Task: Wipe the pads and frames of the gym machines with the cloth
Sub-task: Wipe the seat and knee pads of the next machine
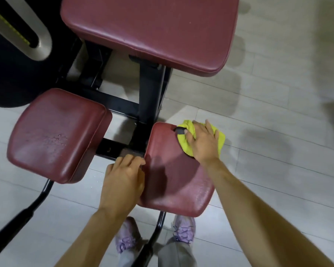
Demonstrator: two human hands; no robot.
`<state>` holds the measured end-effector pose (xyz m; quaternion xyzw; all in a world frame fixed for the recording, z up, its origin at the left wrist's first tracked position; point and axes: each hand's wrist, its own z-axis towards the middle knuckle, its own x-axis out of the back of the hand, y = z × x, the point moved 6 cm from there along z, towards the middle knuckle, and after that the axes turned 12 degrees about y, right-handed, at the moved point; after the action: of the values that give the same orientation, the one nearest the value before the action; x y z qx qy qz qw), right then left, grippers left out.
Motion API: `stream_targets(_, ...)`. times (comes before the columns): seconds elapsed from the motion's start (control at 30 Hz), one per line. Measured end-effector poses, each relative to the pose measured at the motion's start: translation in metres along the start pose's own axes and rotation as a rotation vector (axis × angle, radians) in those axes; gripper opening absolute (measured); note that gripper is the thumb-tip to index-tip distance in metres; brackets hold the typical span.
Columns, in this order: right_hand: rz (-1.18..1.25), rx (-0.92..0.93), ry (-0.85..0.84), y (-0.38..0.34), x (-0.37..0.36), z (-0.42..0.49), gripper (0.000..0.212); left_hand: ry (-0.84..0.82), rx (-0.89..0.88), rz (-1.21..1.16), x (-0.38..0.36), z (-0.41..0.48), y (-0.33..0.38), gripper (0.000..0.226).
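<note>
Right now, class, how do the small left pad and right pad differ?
The left pad bears droplets and no hand touches it; the right pad is gripped at its left edge by the left hand. The right hand presses the yellow cloth on the right pad's far corner; the left pad has no cloth. The right pad has a black patch; the left pad has none. Both are maroon, on the black frame.

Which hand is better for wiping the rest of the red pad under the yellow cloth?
Probably the right hand: it presses the yellow cloth flat on the small red pad, at its far corner. The left hand has no cloth and only grips that pad's left edge.
</note>
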<state>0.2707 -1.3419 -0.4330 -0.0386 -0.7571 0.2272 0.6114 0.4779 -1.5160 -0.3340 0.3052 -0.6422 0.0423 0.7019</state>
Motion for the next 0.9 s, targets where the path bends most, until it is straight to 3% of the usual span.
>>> stream_targets(0.1, -0.087, 0.12, 0.019, 0.002, 0.006, -0.011, 0.054, -0.026, 0.023, 0.006, -0.004, -0.008, -0.005, 0.022)
stream_targets(0.23, -0.151, 0.301, 0.166, 0.005, 0.013, -0.099, 0.046, -0.025, 0.017, 0.012, -0.009, -0.022, -0.002, 0.024)
stream_targets(0.47, -0.214, 0.475, 0.101, 0.014, -0.029, -0.264, 0.048, -0.028, 0.048, -0.039, -0.014, -0.034, 0.002, 0.028)
stream_targets(0.67, -0.199, 0.471, 0.078, -0.021, -0.007, -0.158, 0.052, 0.005, 0.048, -0.039, -0.012, -0.025, -0.001, 0.032)
stream_targets(0.8, -0.107, 0.302, 0.115, -0.061, -0.012, -0.037, 0.05, 0.02, 0.04, -0.04, -0.011, -0.021, -0.007, 0.036)
stream_targets(0.9, -0.027, 0.152, 0.079, -0.072, -0.019, 0.001, 0.048, 0.023, 0.058, -0.014, -0.011, -0.019, -0.015, 0.038)
